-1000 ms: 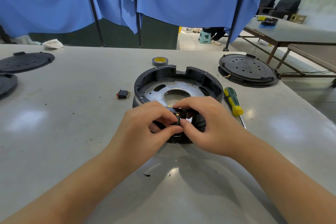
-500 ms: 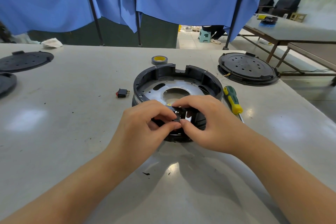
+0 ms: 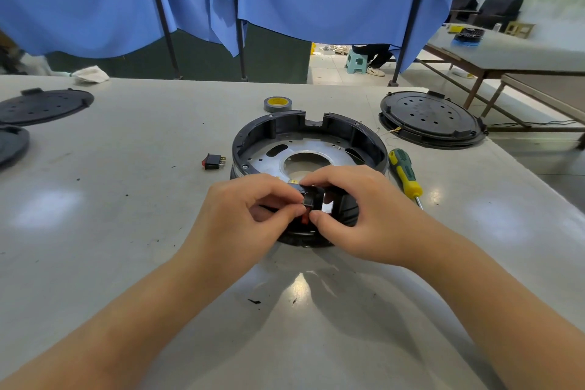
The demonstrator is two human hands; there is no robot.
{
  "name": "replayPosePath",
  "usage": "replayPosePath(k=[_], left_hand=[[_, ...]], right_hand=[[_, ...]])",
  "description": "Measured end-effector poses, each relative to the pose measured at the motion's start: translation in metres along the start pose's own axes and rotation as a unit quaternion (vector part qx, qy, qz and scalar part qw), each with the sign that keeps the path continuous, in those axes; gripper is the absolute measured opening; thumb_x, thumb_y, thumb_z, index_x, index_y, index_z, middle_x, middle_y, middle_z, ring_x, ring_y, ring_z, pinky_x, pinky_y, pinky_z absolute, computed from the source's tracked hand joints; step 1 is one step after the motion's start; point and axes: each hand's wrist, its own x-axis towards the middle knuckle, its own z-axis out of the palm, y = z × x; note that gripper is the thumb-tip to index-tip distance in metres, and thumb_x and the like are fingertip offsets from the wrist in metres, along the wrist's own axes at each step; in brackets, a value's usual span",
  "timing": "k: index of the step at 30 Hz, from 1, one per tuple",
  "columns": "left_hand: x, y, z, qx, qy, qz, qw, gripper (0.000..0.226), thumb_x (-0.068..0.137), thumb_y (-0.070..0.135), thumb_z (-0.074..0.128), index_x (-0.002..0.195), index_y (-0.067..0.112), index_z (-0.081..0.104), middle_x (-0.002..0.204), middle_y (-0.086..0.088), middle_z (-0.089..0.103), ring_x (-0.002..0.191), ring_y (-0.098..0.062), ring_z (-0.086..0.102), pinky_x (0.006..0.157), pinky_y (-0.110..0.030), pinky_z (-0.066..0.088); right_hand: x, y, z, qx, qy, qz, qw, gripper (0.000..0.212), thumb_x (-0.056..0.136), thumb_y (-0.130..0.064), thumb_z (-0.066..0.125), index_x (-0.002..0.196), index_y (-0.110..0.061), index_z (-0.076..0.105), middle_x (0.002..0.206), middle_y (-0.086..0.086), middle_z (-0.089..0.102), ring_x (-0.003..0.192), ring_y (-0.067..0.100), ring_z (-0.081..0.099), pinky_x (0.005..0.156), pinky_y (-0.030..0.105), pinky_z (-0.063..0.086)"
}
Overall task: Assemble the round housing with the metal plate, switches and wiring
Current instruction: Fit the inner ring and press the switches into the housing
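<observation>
Left hand (image 3: 250, 212) and right hand (image 3: 357, 212), fingers curled, pinch what looks like a switch (image 3: 308, 199) at the housing (image 3: 310, 136) near wall

The grey bench (image 3: 126, 231) carries the round housing (image 3: 373, 142), a loose switch (image 3: 214, 161) and a screwdriver (image 3: 405, 174). Tape (image 3: 277, 104) and black lids (image 3: 432, 119) lie farther back.

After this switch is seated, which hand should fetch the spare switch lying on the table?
Left, probably. The spare switch lies left of the housing, on the left hand's side with a clear path. The right hand would have to cross over the housing, and could stay to steady it.
</observation>
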Motion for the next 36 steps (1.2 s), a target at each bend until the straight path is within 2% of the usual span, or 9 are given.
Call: replayPosePath(k=[2, 4, 8, 11, 18, 21, 28, 32, 36], left_hand=[[0.002, 0.0, -0.002, 0.082, -0.009, 0.061, 0.995, 0.013, 0.076, 0.006, 0.078, 0.086, 0.013, 0.074, 0.083, 0.009, 0.069, 0.077, -0.007, 0.065, 0.066, -0.017, 0.05], [0.004, -0.002, -0.005, 0.174, -0.021, 0.1, 0.979, 0.022, 0.075, 0.019, 0.076, 0.096, 0.014, 0.073, 0.098, 0.007, 0.066, 0.091, -0.01, 0.059, 0.081, -0.02, 0.045], [0.005, -0.007, -0.009, 0.252, -0.065, 0.07, 0.963, 0.046, 0.077, 0.043, 0.067, 0.116, 0.018, 0.066, 0.121, 0.008, 0.061, 0.119, -0.013, 0.051, 0.102, -0.032, 0.033], [0.004, -0.01, -0.009, 0.236, -0.085, 0.048, 0.967, 0.047, 0.08, 0.053, 0.055, 0.115, 0.024, 0.066, 0.114, 0.014, 0.062, 0.116, -0.004, 0.049, 0.104, -0.026, 0.025], [0.008, -0.016, -0.007, 0.221, -0.051, 0.047, 0.973, 0.037, 0.081, 0.055, 0.054, 0.107, 0.033, 0.069, 0.104, 0.022, 0.063, 0.107, 0.002, 0.051, 0.101, -0.021, 0.024], [0.01, -0.016, -0.006, 0.2, -0.032, 0.037, 0.979, 0.037, 0.078, 0.056, 0.056, 0.104, 0.034, 0.072, 0.102, 0.022, 0.065, 0.105, 0.003, 0.052, 0.102, -0.027, 0.028], [0.016, -0.009, -0.004, 0.165, -0.02, 0.005, 0.986, 0.024, 0.076, 0.044, 0.067, 0.096, 0.033, 0.076, 0.095, 0.019, 0.07, 0.102, -0.005, 0.058, 0.099, -0.045, 0.037], [0.017, -0.009, -0.004, 0.155, -0.014, -0.001, 0.988, 0.025, 0.075, 0.044, 0.067, 0.095, 0.032, 0.077, 0.094, 0.018, 0.07, 0.101, -0.006, 0.059, 0.098, -0.048, 0.039], [0.014, -0.012, -0.003, 0.172, -0.014, 0.007, 0.985, 0.022, 0.077, 0.041, 0.065, 0.096, 0.034, 0.074, 0.097, 0.021, 0.067, 0.103, -0.001, 0.054, 0.104, -0.037, 0.031]], right_hand=[[0.001, 0.0, 0.0, 0.003, -0.007, 0.001, 1.0, 0.031, 0.083, -0.025, 0.065, 0.114, -0.02, 0.066, 0.092, -0.012, 0.068, 0.084, 0.007, 0.062, 0.076, 0.026, 0.047], [0.002, 0.0, 0.0, -0.001, -0.011, 0.004, 1.0, 0.031, 0.085, -0.026, 0.063, 0.115, -0.02, 0.065, 0.093, -0.011, 0.068, 0.085, 0.008, 0.062, 0.076, 0.027, 0.047], [0.001, 0.002, 0.0, -0.022, -0.009, 0.01, 1.0, 0.03, 0.087, -0.029, 0.062, 0.116, -0.022, 0.064, 0.093, -0.013, 0.068, 0.084, 0.006, 0.061, 0.076, 0.023, 0.045], [0.0, 0.002, 0.001, -0.023, -0.006, 0.013, 1.0, 0.029, 0.087, -0.028, 0.063, 0.115, -0.024, 0.065, 0.091, -0.014, 0.068, 0.084, 0.005, 0.059, 0.078, 0.022, 0.044], [0.001, 0.004, -0.001, -0.006, 0.005, 0.011, 1.0, 0.029, 0.087, -0.025, 0.066, 0.115, -0.024, 0.068, 0.093, -0.01, 0.069, 0.089, 0.005, 0.06, 0.079, 0.023, 0.047], [0.002, 0.005, 0.0, 0.003, 0.008, 0.017, 1.0, 0.029, 0.087, -0.026, 0.066, 0.116, -0.026, 0.068, 0.09, -0.008, 0.068, 0.088, 0.008, 0.061, 0.078, 0.033, 0.05], [0.003, 0.007, -0.001, 0.034, 0.006, 0.034, 0.999, 0.025, 0.088, -0.026, 0.065, 0.111, -0.033, 0.071, 0.087, -0.008, 0.069, 0.087, 0.009, 0.062, 0.077, 0.039, 0.052], [0.004, 0.006, -0.001, 0.046, 0.013, 0.039, 0.998, 0.023, 0.087, -0.024, 0.066, 0.107, -0.032, 0.073, 0.087, -0.01, 0.07, 0.089, 0.007, 0.062, 0.079, 0.036, 0.053], [0.004, 0.005, -0.002, 0.014, 0.005, 0.023, 1.0, 0.029, 0.084, -0.018, 0.065, 0.112, -0.026, 0.07, 0.095, -0.015, 0.07, 0.093, 0.003, 0.062, 0.082, 0.028, 0.052]])
